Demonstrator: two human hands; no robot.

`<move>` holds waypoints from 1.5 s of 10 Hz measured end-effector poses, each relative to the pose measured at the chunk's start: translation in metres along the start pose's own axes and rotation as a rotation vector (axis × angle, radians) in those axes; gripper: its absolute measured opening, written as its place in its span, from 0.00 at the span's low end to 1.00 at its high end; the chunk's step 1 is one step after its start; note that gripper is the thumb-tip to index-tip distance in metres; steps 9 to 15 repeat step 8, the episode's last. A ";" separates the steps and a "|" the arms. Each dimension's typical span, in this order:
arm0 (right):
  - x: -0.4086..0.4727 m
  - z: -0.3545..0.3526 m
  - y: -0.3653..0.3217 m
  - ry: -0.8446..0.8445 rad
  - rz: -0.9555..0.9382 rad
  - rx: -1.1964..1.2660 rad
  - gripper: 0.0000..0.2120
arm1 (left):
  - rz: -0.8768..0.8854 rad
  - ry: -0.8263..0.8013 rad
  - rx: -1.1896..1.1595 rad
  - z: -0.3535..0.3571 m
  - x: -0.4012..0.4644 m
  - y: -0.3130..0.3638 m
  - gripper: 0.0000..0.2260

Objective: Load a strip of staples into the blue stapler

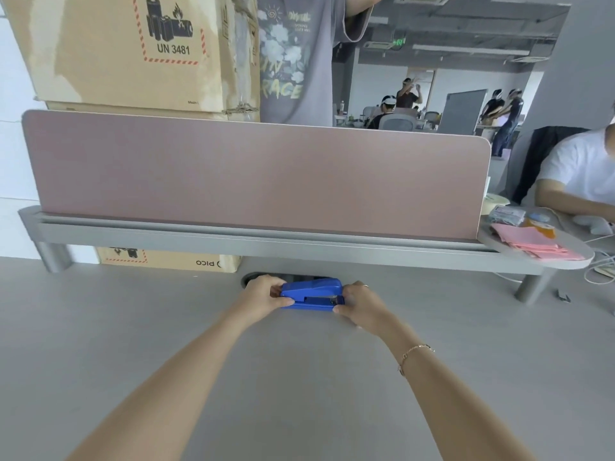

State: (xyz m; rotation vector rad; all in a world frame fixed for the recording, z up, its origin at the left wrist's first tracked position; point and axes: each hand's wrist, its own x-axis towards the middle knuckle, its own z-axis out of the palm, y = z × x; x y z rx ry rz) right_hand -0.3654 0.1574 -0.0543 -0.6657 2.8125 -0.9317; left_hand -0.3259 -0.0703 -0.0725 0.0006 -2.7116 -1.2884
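The blue stapler (312, 294) lies lengthwise on the grey desk (299, 377), just in front of a round cable hole. My left hand (264, 294) grips its left end, thumb and fingers wrapped around it. At the right end my right hand (361, 306) holds the stapler's front. The stapler's top arm looks closed or nearly closed over the base. No strip of staples shows anywhere in view.
A pink divider panel (259, 174) on a grey rail stands right behind the stapler. Cardboard boxes (133, 51) are stacked beyond it. Pink papers (535, 242) lie on a small shelf at the right, where a person in white sits. Another person stands behind the divider.
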 end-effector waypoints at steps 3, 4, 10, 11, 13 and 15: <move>0.004 0.004 0.001 -0.005 0.043 -0.037 0.07 | -0.011 0.026 0.008 0.003 -0.001 -0.004 0.07; 0.003 0.003 -0.002 -0.024 0.068 -0.035 0.03 | -0.013 0.012 0.035 0.002 -0.003 0.004 0.06; -0.061 0.011 0.010 0.148 0.244 0.308 0.18 | -0.257 0.166 -0.171 -0.001 -0.047 0.001 0.19; -0.061 0.011 0.010 0.148 0.244 0.308 0.18 | -0.257 0.166 -0.171 -0.001 -0.047 0.001 0.19; -0.061 0.011 0.010 0.148 0.244 0.308 0.18 | -0.257 0.166 -0.171 -0.001 -0.047 0.001 0.19; -0.061 0.011 0.010 0.148 0.244 0.308 0.18 | -0.257 0.166 -0.171 -0.001 -0.047 0.001 0.19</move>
